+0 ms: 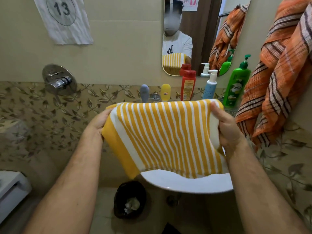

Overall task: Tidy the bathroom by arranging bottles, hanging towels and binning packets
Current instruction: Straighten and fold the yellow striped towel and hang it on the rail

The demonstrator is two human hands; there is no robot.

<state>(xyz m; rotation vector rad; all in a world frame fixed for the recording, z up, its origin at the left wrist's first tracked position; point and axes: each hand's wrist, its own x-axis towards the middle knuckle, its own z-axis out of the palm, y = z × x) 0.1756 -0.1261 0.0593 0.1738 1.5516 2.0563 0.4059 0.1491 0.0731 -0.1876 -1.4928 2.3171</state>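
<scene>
Both hands hold a yellow-and-white striped towel (162, 137) stretched out flat above the white sink (185, 183).

The left hand (99, 122) grips the towel's left edge with fingers curled under the cloth, and the right hand (226, 127) pinches the right edge, thumb on top. Behind the towel a row of bottles stands along the ledge under the mirror (202, 31): a grey tube (144, 92), a yellow tube (165, 92), a red bottle (188, 85), a white-and-blue pump bottle (210, 85) and a green pump bottle (237, 85). An orange striped towel (278, 73) hangs on the wall at the right, just beside the green bottle. Below the sink, on the floor, sits a black bin (130, 198) with crumpled scraps inside.
</scene>
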